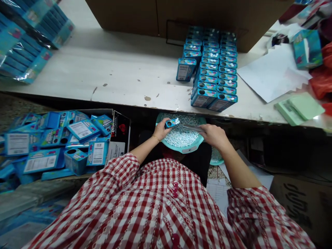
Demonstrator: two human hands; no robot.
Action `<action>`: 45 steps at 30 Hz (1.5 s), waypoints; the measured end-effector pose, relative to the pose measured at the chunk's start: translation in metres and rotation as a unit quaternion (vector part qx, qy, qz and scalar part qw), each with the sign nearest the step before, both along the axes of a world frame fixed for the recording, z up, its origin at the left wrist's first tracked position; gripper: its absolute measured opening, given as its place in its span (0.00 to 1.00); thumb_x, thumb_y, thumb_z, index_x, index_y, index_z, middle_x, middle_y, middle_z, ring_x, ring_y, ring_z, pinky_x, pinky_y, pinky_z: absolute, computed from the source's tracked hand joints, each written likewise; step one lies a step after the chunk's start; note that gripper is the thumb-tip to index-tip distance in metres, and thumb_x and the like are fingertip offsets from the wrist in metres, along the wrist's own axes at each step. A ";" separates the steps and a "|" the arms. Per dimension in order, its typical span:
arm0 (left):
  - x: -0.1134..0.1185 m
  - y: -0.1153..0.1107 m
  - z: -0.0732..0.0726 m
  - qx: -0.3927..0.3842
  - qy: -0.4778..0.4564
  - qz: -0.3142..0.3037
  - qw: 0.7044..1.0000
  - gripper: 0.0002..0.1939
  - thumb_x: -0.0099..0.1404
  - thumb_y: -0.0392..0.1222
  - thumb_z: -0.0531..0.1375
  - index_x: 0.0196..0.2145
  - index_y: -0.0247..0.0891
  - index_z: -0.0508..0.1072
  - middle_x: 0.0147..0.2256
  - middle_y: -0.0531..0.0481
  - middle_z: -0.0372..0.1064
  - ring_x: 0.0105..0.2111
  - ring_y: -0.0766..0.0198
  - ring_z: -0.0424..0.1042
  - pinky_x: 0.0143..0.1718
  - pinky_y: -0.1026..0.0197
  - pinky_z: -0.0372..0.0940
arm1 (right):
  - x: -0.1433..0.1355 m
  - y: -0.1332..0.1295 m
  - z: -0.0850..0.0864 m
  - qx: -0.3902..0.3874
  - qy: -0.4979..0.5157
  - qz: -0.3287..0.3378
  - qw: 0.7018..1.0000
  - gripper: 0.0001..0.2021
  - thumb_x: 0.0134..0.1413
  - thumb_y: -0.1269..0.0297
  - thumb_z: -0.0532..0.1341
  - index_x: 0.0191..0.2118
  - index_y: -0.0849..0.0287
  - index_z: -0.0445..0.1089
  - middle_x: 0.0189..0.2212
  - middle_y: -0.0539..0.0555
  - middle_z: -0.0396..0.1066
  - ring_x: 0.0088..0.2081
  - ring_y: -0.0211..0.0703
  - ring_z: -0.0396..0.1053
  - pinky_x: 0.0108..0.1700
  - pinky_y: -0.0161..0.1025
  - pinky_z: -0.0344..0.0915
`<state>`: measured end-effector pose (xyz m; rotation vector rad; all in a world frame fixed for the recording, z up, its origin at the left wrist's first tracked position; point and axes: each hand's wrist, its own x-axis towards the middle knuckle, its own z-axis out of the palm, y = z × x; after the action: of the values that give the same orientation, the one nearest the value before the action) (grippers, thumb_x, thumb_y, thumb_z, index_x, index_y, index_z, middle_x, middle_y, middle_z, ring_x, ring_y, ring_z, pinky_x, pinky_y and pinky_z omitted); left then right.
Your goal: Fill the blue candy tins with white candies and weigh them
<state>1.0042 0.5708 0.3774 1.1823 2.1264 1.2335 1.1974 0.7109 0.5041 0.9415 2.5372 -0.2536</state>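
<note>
A turquoise basin full of small white candy pellets is at my lap, below the table edge. Over its left side my left hand grips a small blue candy box, its top facing up. White pellets lie at the right end of that top. My right hand is closed around a long grey metal scoop, which reaches left across the basin towards the box. The scoop's far end is hard to make out against the pellets.
Rows of upright blue boxes stand on the white table, some with pellets on top. A carton heaped with loose blue boxes is at my left. Wrapped packs, papers and a large cardboard box are on the table.
</note>
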 end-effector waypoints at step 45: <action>0.001 -0.005 0.000 0.034 -0.101 0.017 0.994 0.19 0.49 0.36 0.63 0.40 0.37 0.67 0.35 0.53 0.69 0.35 0.64 0.68 0.39 0.63 0.62 | -0.025 -0.014 0.043 0.021 0.035 0.044 0.998 0.19 0.57 0.59 0.51 0.53 0.49 0.66 0.48 0.55 0.70 0.46 0.52 0.69 0.44 0.44 0.63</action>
<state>1.0055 0.5659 0.3774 1.0054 1.9772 1.3887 1.1727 0.6966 0.5474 0.8476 2.6510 -0.2110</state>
